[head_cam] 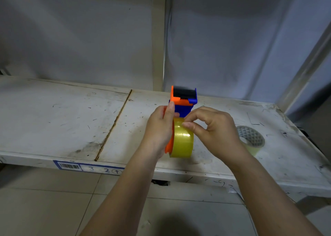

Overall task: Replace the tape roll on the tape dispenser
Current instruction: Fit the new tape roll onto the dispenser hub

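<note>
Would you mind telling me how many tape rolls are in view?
2. One yellowish roll sits on the dispenser held between both hands; a nearly spent roll lies on the shelf to the right. None appear hidden.

Glossy yellowish tape roll [181,140], matt orange-blue plastic dispenser [182,101], scuffed white painted shelf [71,121]

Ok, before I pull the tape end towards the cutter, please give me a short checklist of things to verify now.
1. Orange and blue plastic tape dispenser held firmly by left hand: ok.
2. Yellowish clear tape roll seated on the dispenser: ok.
3. Right hand fingertips at the top of the roll: ok.
4. Loose tape end actually lifted: cannot tell.
5. Black roller at the front free of tape: ok.
6. Nearly used-up tape roll set aside on the white shelf: ok.
</note>
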Tool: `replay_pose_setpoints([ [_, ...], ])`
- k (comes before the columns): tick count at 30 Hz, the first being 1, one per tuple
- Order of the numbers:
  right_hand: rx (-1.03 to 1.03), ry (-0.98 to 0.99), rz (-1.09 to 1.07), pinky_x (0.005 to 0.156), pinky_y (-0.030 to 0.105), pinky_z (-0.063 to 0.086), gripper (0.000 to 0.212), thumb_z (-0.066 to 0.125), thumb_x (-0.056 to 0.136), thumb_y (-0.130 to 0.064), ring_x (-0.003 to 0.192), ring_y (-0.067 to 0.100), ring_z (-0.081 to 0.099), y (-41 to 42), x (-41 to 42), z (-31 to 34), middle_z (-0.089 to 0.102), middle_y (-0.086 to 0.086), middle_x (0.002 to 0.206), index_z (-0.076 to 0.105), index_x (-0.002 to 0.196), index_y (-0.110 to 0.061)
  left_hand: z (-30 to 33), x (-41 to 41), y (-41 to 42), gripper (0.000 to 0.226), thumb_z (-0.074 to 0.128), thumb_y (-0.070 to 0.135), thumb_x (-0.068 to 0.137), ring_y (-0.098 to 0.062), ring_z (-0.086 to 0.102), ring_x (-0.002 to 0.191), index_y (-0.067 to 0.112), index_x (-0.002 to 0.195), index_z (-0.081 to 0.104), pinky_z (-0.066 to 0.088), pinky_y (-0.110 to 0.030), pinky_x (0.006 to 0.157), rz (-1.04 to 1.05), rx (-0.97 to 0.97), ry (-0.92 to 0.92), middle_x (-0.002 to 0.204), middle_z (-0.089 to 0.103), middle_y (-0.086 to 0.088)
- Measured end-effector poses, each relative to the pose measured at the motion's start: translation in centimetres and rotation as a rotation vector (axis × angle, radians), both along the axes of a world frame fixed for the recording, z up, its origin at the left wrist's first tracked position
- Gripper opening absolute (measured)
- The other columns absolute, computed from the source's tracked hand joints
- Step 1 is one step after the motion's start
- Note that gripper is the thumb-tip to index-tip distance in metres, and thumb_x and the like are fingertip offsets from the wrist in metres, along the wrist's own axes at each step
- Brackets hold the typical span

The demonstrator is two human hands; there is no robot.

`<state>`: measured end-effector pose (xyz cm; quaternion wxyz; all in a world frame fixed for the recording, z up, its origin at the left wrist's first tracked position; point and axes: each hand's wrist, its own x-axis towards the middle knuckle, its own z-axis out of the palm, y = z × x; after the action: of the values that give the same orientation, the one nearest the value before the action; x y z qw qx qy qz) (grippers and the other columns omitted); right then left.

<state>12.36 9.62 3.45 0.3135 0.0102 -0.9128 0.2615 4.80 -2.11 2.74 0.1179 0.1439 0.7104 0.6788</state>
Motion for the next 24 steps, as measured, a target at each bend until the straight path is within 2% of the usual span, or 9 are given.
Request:
replay_pose_setpoints([
  [4, 0.087, 0.109, -0.216, 0.063, 0.028, 0.038, 0.01, 0.072, 0.077, -0.034, 0.091, 0.015, 0.05, 0.3, 0.1, 0.3, 0.059, -0.008, 0.091, 0.073, 0.078, -0.024, 0.2, 0.4, 0.0, 0.035, 0.035, 0.047, 0.098, -0.013, 0.064, 0.098, 0.023, 0.111, 0.059, 0.052, -0.042, 0.091, -0.05, -0.02, 0.114, 0.105, 0.067, 0.004],
  [6, 0.199, 0.142, -0.294, 0.069, 0.027, 0.032, 0.015, 0.068, 0.076, -0.039, 0.097, 0.021, 0.045, 0.2, 0.0, 0.4, 0.058, -0.001, 0.102, 0.073, 0.076, -0.025, 0.2, 0.6, 0.0, 0.035, 0.035, 0.046, 0.099, -0.012, 0.064, 0.098, 0.024, 0.112, 0.059, 0.053, -0.041, 0.091, -0.062, -0.024, 0.149, 0.105, 0.068, 0.005],
  [9, 0.218, 0.134, -0.258, 0.078, 0.031, 0.033, 0.022, 0.06, 0.077, -0.042, 0.108, 0.021, 0.041, 0.2, -0.2, 0.4, 0.059, 0.003, 0.114, 0.072, 0.074, -0.024, -0.1, 0.8, 0.1, 0.036, 0.035, 0.047, 0.099, -0.012, 0.064, 0.099, 0.024, 0.114, 0.059, 0.053, -0.041, 0.091, -0.068, -0.032, 0.166, 0.105, 0.068, 0.006],
  [13, 0.13, 0.111, -0.228, 0.072, 0.029, 0.034, 0.011, 0.072, 0.074, -0.03, 0.104, 0.018, 0.043, 0.0, -0.3, -0.1, 0.057, 0.001, 0.106, 0.071, 0.073, -0.019, -0.4, 1.3, 0.1, 0.04, 0.034, 0.048, 0.098, -0.013, 0.063, 0.103, 0.022, 0.119, 0.058, 0.05, -0.044, 0.096, -0.07, 0.008, 0.096, 0.108, 0.067, 0.004],
  [16, 0.02, 0.024, -0.259, 0.071, 0.028, 0.036, 0.005, 0.075, 0.076, -0.023, 0.1, 0.018, 0.046, -0.2, -0.4, -0.4, 0.047, -0.009, 0.099, 0.072, 0.076, -0.019, -0.2, 0.9, -0.5, 0.051, 0.045, 0.064, 0.087, -0.014, 0.066, 0.101, 0.023, 0.112, 0.063, 0.052, -0.039, 0.094, -0.199, -0.005, 0.067, 0.106, 0.07, 0.002],
  [19, -0.185, -0.202, -0.282, 0.071, 0.028, 0.042, 0.007, 0.072, 0.078, -0.021, 0.097, 0.014, 0.046, -0.3, -0.7, -1.2, 0.045, -0.009, 0.096, 0.068, 0.074, -0.023, -0.1, 0.0, -1.6, 0.069, 0.073, 0.061, 0.061, -0.02, 0.068, 0.099, 0.016, 0.113, 0.064, 0.052, -0.041, 0.096, -0.395, -0.202, 0.023, 0.107, 0.072, -0.006],
  [21, -0.319, -0.262, -0.316, 0.073, 0.029, 0.046, 0.012, 0.073, 0.078, -0.026, 0.089, 0.013, 0.051, -0.4, -1.0, -1.8, 0.045, -0.006, 0.096, 0.066, 0.069, -0.023, 0.0, -0.7, -2.1, 0.102, 0.086, 0.053, 0.046, -0.021, 0.064, 0.107, 0.013, 0.132, 0.049, 0.049, -0.043, 0.099, -0.401, -0.345, -0.085, 0.122, 0.064, -0.006],
  [22, -0.357, -0.275, -0.35, 0.072, 0.03, 0.048, 0.014, 0.073, 0.078, -0.028, 0.084, 0.013, 0.053, -0.5, -1.1, -2.0, 0.047, -0.004, 0.097, 0.066, 0.067, -0.024, 0.1, -0.9, -2.1, 0.115, 0.09, 0.049, 0.043, -0.021, 0.06, 0.111, 0.013, 0.14, 0.04, 0.048, -0.041, 0.099, -0.377, -0.4, -0.11, 0.13, 0.058, -0.006],
  [24, -0.432, -0.309, -0.398, 0.068, 0.035, 0.052, 0.018, 0.071, 0.079, -0.032, 0.078, 0.016, 0.059, -0.3, -1.6, -2.5, 0.058, 0.001, 0.096, 0.064, 0.063, -0.026, 0.3, -1.2, -2.0, 0.115, 0.09, 0.045, 0.049, -0.022, 0.054, 0.117, 0.016, 0.144, 0.033, 0.047, -0.036, 0.097, -0.332, -0.514, -0.016, 0.141, 0.048, -0.005],
])
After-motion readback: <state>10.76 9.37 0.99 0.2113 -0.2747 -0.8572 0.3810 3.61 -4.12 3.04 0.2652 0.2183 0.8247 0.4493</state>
